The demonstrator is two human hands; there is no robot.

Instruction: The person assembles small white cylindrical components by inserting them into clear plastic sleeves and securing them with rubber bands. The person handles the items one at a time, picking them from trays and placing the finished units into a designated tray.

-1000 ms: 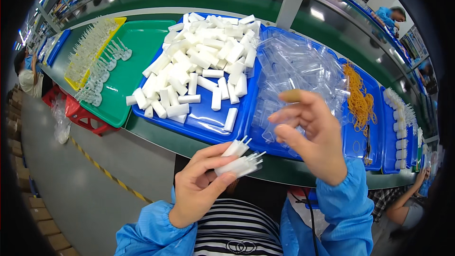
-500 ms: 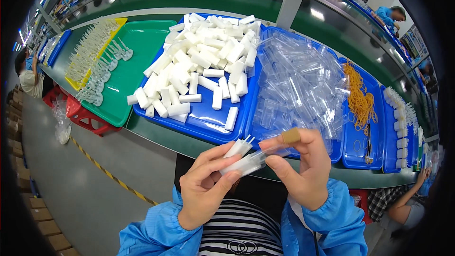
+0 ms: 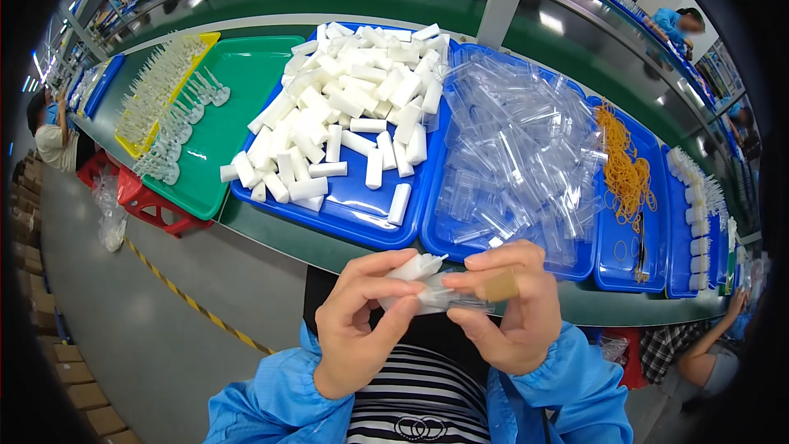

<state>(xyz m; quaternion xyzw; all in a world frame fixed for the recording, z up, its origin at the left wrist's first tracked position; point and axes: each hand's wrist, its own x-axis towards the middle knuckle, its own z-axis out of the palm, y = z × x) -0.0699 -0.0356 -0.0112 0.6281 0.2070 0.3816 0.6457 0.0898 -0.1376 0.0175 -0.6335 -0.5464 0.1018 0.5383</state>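
Observation:
My left hand (image 3: 359, 325) is closed around white pieces (image 3: 423, 266) with a thin white stem sticking out at the far end. From the right, my right hand (image 3: 522, 321) pinches a clear plastic sleeve (image 3: 470, 301) against these pieces. Fingers partly hide how the sleeve and the white pieces fit together. A tan wrap (image 3: 498, 285) covers one finger of my right hand. Beyond my hands, loose white foam-like blocks (image 3: 375, 168) are heaped in a blue tray (image 3: 349, 218). Clear plastic pieces (image 3: 518, 148) fill the blue tray (image 3: 436, 230) beside it.
Orange rubber bands (image 3: 626, 160) lie in a narrow blue tray (image 3: 612, 275) to the right, with rows of white parts (image 3: 699, 222) farther along. At the left, a green tray (image 3: 246, 74) and a yellow tray (image 3: 209, 39) carry stemmed white pieces. A red stool (image 3: 152, 201) stands beneath.
My right hand has come lower and slightly left, bringing the clear sleeve closer to my left hand. The white pieces have turned to lie flatter.

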